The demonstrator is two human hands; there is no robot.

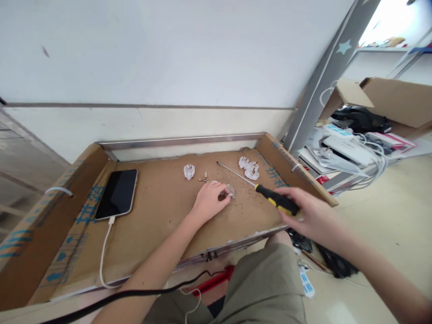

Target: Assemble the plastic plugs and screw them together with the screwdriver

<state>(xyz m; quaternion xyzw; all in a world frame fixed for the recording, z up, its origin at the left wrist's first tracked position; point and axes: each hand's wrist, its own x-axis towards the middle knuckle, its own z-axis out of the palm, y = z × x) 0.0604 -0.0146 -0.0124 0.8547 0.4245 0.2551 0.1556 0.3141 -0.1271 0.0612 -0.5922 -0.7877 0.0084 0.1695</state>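
My right hand is closed round the black and yellow handle of a screwdriver, whose thin shaft points up and left over the cardboard. Thumb and fingers of my left hand pinch a small clear plastic plug at the cardboard surface; the fingers hide part of it. Beyond that hand stands another clear plug with metal pins. Small metal pieces lie close to my left fingers. Farther right is a group of clear plugs, also with pins. Tiny dark specks, perhaps screws, are scattered beneath the screwdriver.
A cardboard-lined tray with raised sides forms the work surface. On its left lies a phone with a white charging cable. A black cable crosses below my left forearm. Boxes and cables crowd a shelf at right.
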